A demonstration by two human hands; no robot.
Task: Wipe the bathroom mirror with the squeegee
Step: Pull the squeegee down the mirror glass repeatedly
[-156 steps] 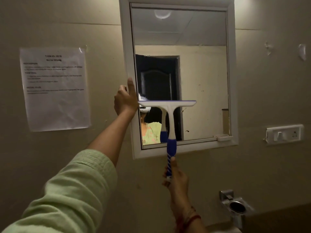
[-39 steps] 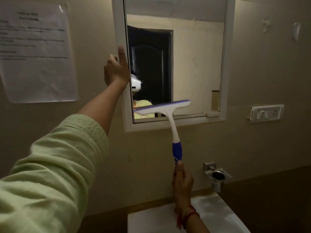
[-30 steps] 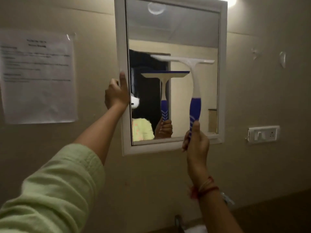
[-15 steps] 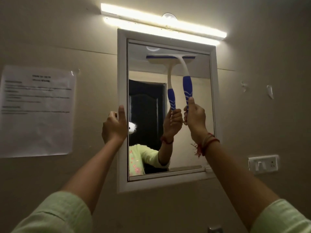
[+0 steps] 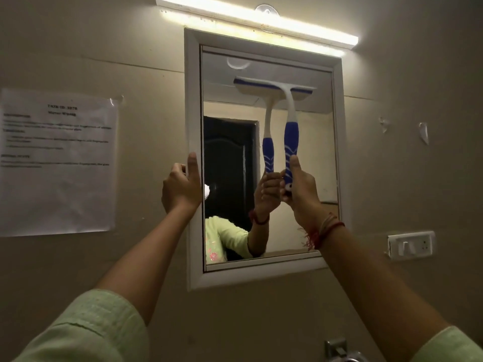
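A white-framed mirror hangs on the beige wall. My right hand grips the blue lower handle of a white and blue squeegee, thumb up along it. The squeegee's blade lies against the upper right part of the glass, level, a little below the top frame. My left hand grips the left edge of the mirror frame at mid height, thumb on the front of the frame. The glass reflects the squeegee, my hand and a dark door.
A lit tube light runs above the mirror. A printed paper sheet is taped to the wall at left. A white switch and socket plate sits at right. A metal fixture shows at the bottom edge.
My right hand carried the squeegee from the mirror's bottom left up to its top right. In the last half second the blade came slightly down the glass. My left hand stayed on the frame.
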